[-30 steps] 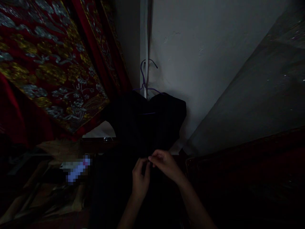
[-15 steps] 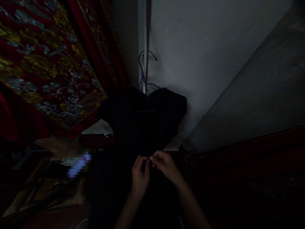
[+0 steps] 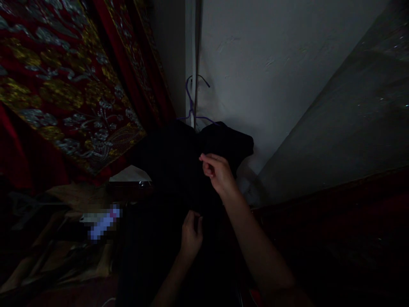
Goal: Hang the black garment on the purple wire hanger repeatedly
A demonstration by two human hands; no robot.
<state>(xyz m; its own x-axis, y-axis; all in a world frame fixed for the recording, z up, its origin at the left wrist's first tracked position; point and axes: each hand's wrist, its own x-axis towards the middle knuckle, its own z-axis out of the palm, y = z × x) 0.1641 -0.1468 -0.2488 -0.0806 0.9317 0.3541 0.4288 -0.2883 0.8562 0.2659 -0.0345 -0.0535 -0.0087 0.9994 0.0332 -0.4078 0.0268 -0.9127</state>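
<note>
A dark short-sleeved garment [image 3: 172,170] hangs from a thin purple wire hanger [image 3: 191,100]. Low on its front, my left hand [image 3: 191,234] pinches the dark cloth. My right hand [image 3: 219,172] is higher up, just below the neckline, with thumb and forefinger pressed together at the middle of the front. Whatever small thing sits between those fingertips is too dark to make out. The front edges of the garment come together below the right hand. Fine details such as a fastening are lost in the darkness.
Red cloth [image 3: 73,94] with gold and silver embroidery hangs at the left. Behind the hanger runs a pale vertical strip [image 3: 194,42] beside a grey wall [image 3: 255,64]. A wooden frame [image 3: 105,260] stands lower left, with a blurred pale-blue item [image 3: 104,224] on it.
My right hand has risen from beside the left hand to near the neckline. The garment's open V front has closed, hiding the hanger's lower bar. My left hand has shifted slightly down.
</note>
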